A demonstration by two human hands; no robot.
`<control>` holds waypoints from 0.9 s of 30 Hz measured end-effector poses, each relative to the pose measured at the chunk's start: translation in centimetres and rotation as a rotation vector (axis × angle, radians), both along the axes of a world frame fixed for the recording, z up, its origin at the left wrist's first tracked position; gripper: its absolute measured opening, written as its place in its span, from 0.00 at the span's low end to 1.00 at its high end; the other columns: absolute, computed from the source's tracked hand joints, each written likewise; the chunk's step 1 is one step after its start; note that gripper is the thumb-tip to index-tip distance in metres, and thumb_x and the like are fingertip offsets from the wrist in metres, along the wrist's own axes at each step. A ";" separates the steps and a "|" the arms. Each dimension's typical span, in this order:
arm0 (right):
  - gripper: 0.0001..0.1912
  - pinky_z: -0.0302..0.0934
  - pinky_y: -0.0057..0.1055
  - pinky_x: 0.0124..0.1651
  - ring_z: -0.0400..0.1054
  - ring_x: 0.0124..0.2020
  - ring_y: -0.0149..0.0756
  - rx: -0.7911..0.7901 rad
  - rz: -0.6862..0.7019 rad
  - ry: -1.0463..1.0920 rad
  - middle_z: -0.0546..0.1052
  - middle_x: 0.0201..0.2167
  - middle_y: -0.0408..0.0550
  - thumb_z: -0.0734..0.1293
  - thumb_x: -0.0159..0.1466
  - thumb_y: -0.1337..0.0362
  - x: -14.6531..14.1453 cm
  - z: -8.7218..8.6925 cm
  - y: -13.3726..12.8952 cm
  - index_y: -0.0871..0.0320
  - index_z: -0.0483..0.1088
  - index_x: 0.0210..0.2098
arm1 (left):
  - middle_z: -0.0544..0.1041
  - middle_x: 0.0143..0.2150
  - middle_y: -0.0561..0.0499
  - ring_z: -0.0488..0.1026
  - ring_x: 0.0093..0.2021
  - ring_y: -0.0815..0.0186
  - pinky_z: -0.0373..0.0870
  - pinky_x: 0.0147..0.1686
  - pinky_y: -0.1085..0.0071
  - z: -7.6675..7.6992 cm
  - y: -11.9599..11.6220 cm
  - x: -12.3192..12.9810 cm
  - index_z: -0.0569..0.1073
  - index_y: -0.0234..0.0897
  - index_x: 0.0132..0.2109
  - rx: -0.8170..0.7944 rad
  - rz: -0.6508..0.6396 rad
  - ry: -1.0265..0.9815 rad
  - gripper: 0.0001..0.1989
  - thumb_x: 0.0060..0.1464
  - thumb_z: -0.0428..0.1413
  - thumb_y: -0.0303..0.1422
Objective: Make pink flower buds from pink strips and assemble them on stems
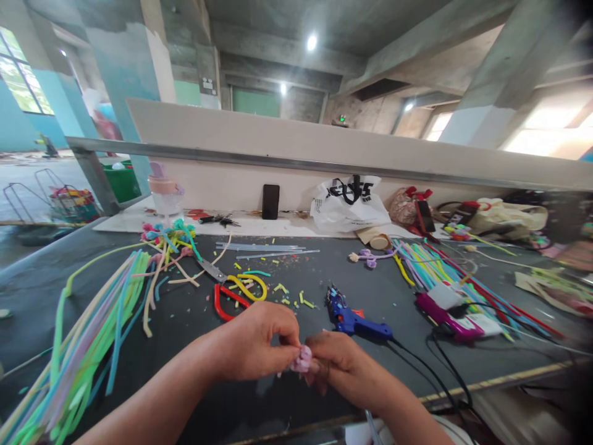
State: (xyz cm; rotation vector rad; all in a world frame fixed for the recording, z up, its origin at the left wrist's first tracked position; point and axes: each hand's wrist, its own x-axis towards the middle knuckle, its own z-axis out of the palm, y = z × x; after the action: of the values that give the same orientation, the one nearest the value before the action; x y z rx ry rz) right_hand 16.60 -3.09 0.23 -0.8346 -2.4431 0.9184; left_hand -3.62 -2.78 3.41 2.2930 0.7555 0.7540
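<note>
Both of my hands meet low in the middle of the view over a dark grey table (185,321). My left hand (252,343) and my right hand (340,358) pinch a small pink-lilac fuzzy pipe-cleaner piece (303,358) between their fingertips. A blue glue gun (354,318) lies just beyond my right hand, its black cord trailing right. Red-handled scissors (222,290) lie beyond my left hand, beside a yellow pipe-cleaner loop (252,285).
Long pastel pipe cleaners (88,334) fan across the left. Another bundle (445,272) and a magenta glue gun (440,312) lie right. At the back stand a phone (270,201), a white plastic bag (349,204) and a pink-lidded cup (165,191). Cut scraps litter the middle.
</note>
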 end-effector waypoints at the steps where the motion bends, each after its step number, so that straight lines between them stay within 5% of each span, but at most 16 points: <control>1: 0.29 0.59 0.22 0.30 0.66 0.22 0.27 -0.004 -0.006 -0.003 0.69 0.18 0.42 0.50 0.66 0.48 0.0 0.0 -0.1 0.60 0.70 0.25 | 0.73 0.25 0.52 0.68 0.28 0.70 0.62 0.30 0.77 0.0 0.0 0.0 0.71 0.31 0.24 -0.007 0.011 0.003 0.06 0.47 0.56 0.24; 21: 0.24 0.57 0.19 0.23 0.63 0.19 0.25 -0.101 -0.084 0.019 0.65 0.19 0.41 0.54 0.66 0.53 -0.3 -0.2 -0.4 0.60 0.67 0.22 | 0.70 0.21 0.55 0.67 0.26 0.73 0.62 0.34 0.76 -1.0 0.0 0.8 0.69 0.33 0.20 -0.039 0.116 0.016 0.09 0.46 0.54 0.23; 27: 0.25 0.58 0.21 0.25 0.65 0.20 0.26 -0.126 -0.018 0.139 0.69 0.19 0.43 0.55 0.65 0.51 0.3 0.0 0.0 0.61 0.69 0.24 | 0.74 0.25 0.52 0.69 0.29 0.70 0.63 0.32 0.76 0.1 0.1 0.3 0.74 0.32 0.25 -0.120 0.051 -0.106 0.07 0.50 0.55 0.27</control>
State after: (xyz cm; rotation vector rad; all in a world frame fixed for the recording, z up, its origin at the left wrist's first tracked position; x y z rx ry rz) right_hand 16.92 -3.13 0.28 -0.8053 -2.2744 1.0958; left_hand -3.34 -2.64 3.55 2.1159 0.7911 0.8242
